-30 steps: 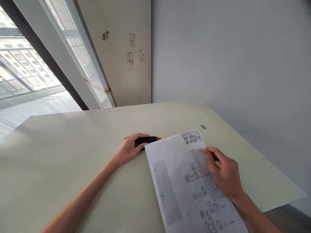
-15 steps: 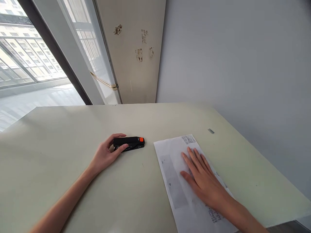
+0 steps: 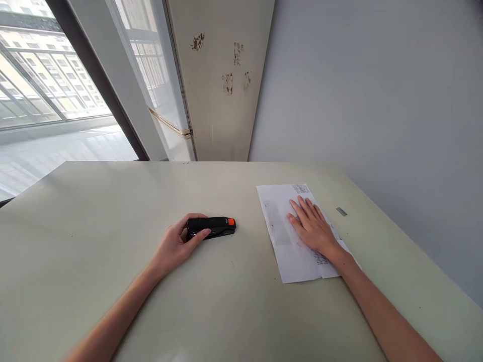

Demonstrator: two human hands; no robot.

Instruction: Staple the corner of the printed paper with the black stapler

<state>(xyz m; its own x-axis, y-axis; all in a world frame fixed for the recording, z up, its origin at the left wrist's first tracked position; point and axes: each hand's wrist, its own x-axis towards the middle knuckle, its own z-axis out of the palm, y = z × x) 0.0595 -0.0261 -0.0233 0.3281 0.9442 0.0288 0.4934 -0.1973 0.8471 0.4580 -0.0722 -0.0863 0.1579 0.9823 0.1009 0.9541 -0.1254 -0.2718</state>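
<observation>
My left hand [image 3: 181,243] is wrapped round the back end of a black stapler [image 3: 215,225] with an orange-red patch at its right end. The thumb presses along its near side; the other fingers are mostly hidden behind it. The stapler lies on its base on the table. To the right, my right hand [image 3: 312,227] rests flat, fingers spread, on printed white paper [image 3: 287,261]. A darker rectangle shows on the paper's left part, and print peeks out around the hand. I cannot tell how many sheets there are.
Right of the paper lies a small grey strip of what looks like staples [image 3: 341,211]. The pale table [image 3: 151,196] meets a grey wall [image 3: 362,80] on the right. Behind it stand a stained beige panel [image 3: 222,120] and, at left, a bright window [image 3: 41,75].
My right hand has pushed the paper away across the table, so its near edge now shows. My left hand keeps its hold on the stapler. The view has shifted slightly.
</observation>
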